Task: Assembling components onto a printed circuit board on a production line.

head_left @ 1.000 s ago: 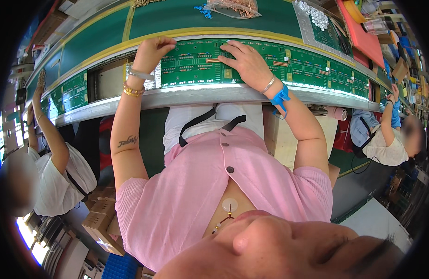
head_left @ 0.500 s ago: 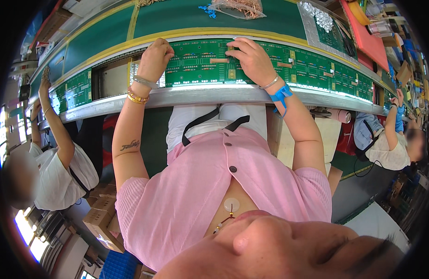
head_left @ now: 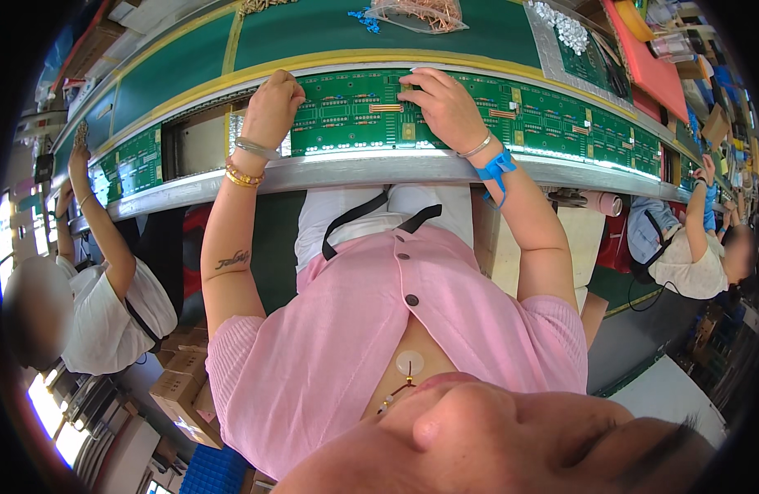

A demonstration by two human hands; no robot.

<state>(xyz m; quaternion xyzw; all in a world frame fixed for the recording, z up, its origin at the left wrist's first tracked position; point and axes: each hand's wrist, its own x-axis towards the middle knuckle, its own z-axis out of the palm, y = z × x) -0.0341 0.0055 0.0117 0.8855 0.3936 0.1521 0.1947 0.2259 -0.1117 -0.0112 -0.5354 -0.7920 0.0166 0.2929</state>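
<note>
A green circuit board lies in the rail in front of me, with rows of small parts and a copper-coloured strip on it. At its left end is my left hand, its fingers curled in and pressed together. Whatever they pinch, if anything, is hidden. My right hand rests over the middle of the board, fingers stretched and apart, their tips touching or just above its surface near the strip. I see nothing held in it. A blue wrist strap circles my right wrist.
The metal rail runs along my front. More circuit boards sit to the right. Beyond lie a clear bag of copper-coloured pieces, blue parts and white parts. Co-workers sit at left and right.
The board in front of me has shifted very slightly left. Both my hands stay in nearly the same place and pose. The right-hand co-worker's arm has moved a little.
</note>
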